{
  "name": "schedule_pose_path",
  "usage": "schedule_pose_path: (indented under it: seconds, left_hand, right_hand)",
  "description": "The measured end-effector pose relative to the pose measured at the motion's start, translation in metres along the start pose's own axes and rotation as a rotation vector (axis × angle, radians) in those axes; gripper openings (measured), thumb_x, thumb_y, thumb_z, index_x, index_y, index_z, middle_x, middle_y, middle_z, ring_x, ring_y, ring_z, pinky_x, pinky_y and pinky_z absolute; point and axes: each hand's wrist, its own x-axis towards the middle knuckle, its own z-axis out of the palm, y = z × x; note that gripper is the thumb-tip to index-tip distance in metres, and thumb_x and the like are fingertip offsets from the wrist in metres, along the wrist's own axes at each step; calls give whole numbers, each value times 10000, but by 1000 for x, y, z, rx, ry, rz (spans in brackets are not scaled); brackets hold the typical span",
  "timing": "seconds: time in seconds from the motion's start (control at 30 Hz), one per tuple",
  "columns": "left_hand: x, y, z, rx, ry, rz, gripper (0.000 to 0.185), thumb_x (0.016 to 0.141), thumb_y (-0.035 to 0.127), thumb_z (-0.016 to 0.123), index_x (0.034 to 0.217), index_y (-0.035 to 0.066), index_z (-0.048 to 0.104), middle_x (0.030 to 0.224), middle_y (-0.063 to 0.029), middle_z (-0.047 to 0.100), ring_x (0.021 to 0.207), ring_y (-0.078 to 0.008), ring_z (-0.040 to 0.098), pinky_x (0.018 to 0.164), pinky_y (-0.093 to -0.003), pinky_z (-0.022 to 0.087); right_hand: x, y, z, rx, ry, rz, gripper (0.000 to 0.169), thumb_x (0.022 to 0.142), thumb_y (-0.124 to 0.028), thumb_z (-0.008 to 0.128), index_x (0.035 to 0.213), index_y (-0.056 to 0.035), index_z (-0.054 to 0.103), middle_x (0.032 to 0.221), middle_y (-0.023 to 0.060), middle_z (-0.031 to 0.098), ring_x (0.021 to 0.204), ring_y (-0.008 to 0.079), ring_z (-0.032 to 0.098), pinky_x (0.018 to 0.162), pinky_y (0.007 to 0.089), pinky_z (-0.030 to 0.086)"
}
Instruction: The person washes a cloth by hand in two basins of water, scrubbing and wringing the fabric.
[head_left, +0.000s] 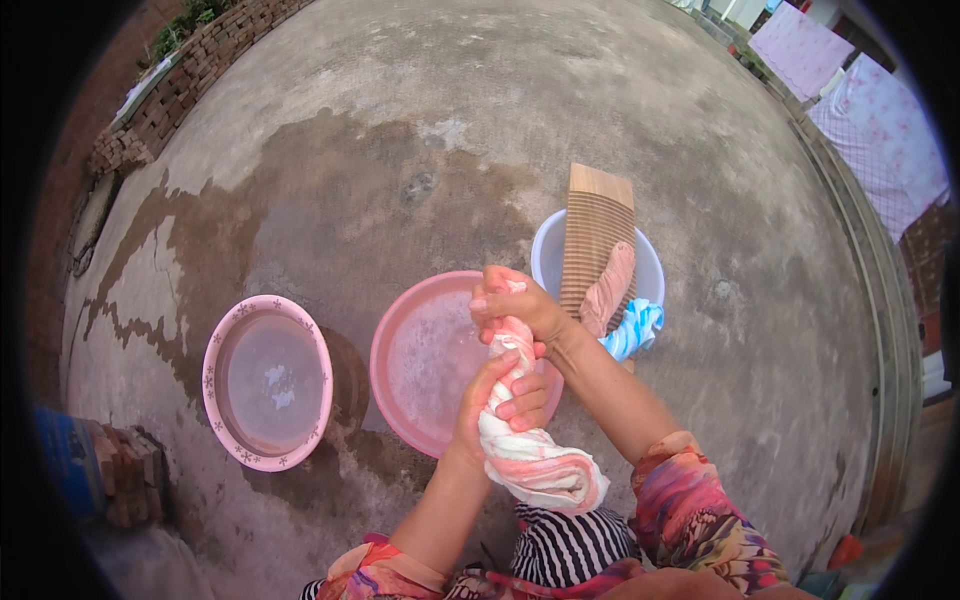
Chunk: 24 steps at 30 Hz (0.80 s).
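A twisted white and pink cloth (536, 465) is gripped in both hands over the right side of a pink plastic basin (390, 424). My right hand (521, 307) closes round its far end. Nearer to me, my left hand (501, 401) wraps its middle, and a thick folded end hangs out toward my lap. The pink basin holds cloudy, sudsy water. Behind my right wrist, a wooden washboard (600, 206) leans in a pale blue basin (551, 251). A twisted dusty-pink cloth (609, 289) and a blue and white cloth (634, 330) lie across the board and the basin's rim.
A pink basin with a flower-patterned rim (212, 375) stands at left, full of greyish water. Wet patches darken the concrete ground (480, 82). Stacked bricks (124, 480) sit at lower left, a low brick wall (195, 82) at upper left. Washing (885, 135) hangs at upper right.
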Motion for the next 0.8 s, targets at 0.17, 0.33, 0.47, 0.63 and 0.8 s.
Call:
schedule_pose_path:
  seconds: [0.17,0.33,0.47,0.63,0.8]
  left_hand:
    - [4,1,-22,481,309,141,162,926,216,566,995,74,531,606,2,425,441,-77,402,406,-237,373]
    - [13,-2,-50,620,458,233,120,886,162,595,884,93,498,568,-13,426,427,-117,426,405,-297,409]
    - [22,-5,-76,638,552,328,120,880,154,591,858,92,490,570,-21,436,428,-140,444,409,-349,430]
    - [29,-1,-103,644,559,441,147,900,189,607,909,78,510,593,-41,481,468,-164,501,434,-347,462]
    - [34,5,-117,617,586,537,168,905,206,610,937,75,511,654,-56,515,541,-186,548,490,-365,491]
  right_hand:
    - [3,13,0,-533,161,-10,306,787,-33,707,684,-104,428,662,36,546,507,121,565,420,268,448]
    - [0,18,17,-1048,147,132,205,731,-44,654,679,-56,456,577,49,527,538,165,584,487,325,455]
    - [2,28,32,-1552,-8,-59,119,694,-49,627,699,-46,509,644,133,600,660,286,637,585,401,488]
    - [10,58,36,-1907,-81,49,101,675,-67,620,775,-77,631,770,168,660,769,332,663,654,446,513]
    - [18,90,29,-2120,-157,94,148,717,-89,622,857,-75,666,841,153,681,809,308,677,683,437,528]
